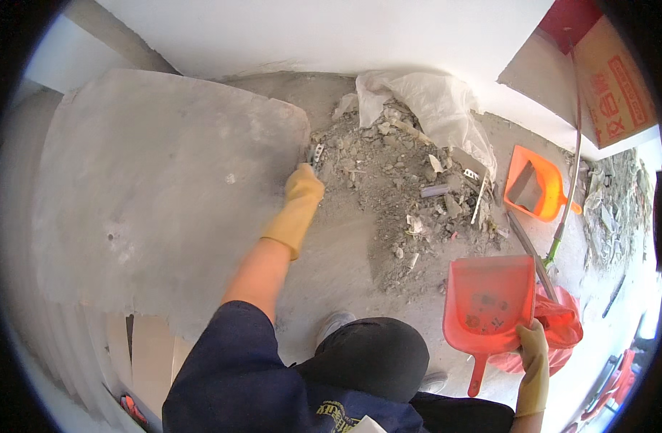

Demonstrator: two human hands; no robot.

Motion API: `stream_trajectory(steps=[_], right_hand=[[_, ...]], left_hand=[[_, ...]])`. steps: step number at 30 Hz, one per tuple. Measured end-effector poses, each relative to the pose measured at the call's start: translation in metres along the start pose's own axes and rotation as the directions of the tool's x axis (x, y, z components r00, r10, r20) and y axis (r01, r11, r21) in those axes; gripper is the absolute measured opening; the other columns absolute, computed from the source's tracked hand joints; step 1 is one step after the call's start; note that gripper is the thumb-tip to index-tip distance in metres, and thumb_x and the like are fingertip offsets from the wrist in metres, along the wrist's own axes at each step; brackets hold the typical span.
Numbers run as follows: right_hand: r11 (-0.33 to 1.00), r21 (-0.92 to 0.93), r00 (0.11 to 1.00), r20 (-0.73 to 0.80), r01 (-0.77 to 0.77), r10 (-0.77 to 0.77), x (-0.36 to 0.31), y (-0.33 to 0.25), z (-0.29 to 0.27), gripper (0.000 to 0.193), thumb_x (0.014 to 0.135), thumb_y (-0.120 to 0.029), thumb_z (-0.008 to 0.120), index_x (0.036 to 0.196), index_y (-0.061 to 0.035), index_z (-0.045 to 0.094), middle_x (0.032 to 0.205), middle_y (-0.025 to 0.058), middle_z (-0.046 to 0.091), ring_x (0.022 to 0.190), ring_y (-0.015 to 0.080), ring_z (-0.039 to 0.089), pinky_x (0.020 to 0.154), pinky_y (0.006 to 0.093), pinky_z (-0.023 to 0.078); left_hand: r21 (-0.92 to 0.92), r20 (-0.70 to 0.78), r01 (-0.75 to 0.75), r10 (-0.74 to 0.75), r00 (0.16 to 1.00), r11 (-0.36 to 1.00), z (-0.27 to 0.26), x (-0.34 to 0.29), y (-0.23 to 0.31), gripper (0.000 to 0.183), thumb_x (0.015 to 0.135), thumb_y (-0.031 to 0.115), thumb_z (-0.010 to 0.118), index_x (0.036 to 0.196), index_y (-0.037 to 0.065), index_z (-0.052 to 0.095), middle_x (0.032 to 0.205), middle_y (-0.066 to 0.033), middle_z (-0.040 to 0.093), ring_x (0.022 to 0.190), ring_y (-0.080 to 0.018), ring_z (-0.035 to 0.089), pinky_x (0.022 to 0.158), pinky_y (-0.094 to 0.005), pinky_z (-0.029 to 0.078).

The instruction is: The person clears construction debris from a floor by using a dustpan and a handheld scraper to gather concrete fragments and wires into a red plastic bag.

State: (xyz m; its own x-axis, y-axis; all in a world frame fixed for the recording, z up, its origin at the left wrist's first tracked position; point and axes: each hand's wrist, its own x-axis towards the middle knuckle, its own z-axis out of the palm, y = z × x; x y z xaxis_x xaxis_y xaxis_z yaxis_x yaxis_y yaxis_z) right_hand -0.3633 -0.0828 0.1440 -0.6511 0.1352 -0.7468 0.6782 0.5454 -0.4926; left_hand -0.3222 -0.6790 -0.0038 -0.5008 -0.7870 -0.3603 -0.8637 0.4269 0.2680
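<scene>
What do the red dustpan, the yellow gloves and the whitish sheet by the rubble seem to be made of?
Red dustpan: most likely plastic, smooth but smudged; its bright one-piece moulded shape suggests it.
Yellow gloves: probably rubber or latex, fairly matte, judging by the even colour and close fit.
Whitish sheet: perhaps thin plastic film, crumpled and partly see-through; woven material remains possible.

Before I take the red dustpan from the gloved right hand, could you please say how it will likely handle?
The red dustpan is probably light and fairly stiff, given its thin, moulded-looking walls. With the right hand at its side edge rather than its handle, it may tip.
</scene>
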Motion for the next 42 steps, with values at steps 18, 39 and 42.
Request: stream_trajectory(steps=[18, 39, 42], right_hand=[[0.996, -0.077, 0.998, 0.044, -0.044, 0.048, -0.018, 0.018, 0.034, 0.027, 0.087, -0.006, 0.053, 0.111, 0.0032, 0.063, 0.096, 0.0108, 0.068, 0.079, 0.0213, 0.068, 0.072, 0.0344, 0.057], [0.889, 0.37, 0.961, 0.166, -0.27, 0.222, 0.027, 0.132, 0.117, 0.029, 0.091, -0.02, 0.063, 0.113, -0.0016, 0.065, 0.103, 0.009, 0.068, 0.087, 0.0197, 0.067, 0.072, 0.0339, 0.055], [0.729, 0.464, 0.862, 0.334, -0.503, 0.382, 0.026, 0.165, 0.14, 0.031, 0.09, -0.023, 0.065, 0.112, -0.0002, 0.065, 0.101, 0.0097, 0.068, 0.086, 0.0202, 0.067, 0.071, 0.0344, 0.055]], left_hand=[[-0.05, -0.014, -0.154, 0.154, 0.988, 0.987, -0.006, 0.075, 0.041, 0.021, 0.087, 0.013, 0.063, 0.104, 0.002, 0.068, 0.111, -0.0233, 0.068, 0.109, -0.0402, 0.064, 0.091, -0.0447, 0.052], [0.125, 0.209, -0.313, 0.283, 0.936, 0.942, 0.055, -0.043, 0.105, 0.031, 0.086, 0.014, 0.061, 0.113, -0.002, 0.059, 0.112, -0.0268, 0.067, 0.112, -0.0407, 0.063, 0.093, -0.0465, 0.052], [0.043, 0.219, -0.281, 0.265, 0.939, 0.959, 0.037, -0.038, 0.08, 0.034, 0.086, 0.015, 0.062, 0.114, -0.003, 0.057, 0.115, -0.0274, 0.065, 0.111, -0.0407, 0.063, 0.092, -0.0469, 0.051]])
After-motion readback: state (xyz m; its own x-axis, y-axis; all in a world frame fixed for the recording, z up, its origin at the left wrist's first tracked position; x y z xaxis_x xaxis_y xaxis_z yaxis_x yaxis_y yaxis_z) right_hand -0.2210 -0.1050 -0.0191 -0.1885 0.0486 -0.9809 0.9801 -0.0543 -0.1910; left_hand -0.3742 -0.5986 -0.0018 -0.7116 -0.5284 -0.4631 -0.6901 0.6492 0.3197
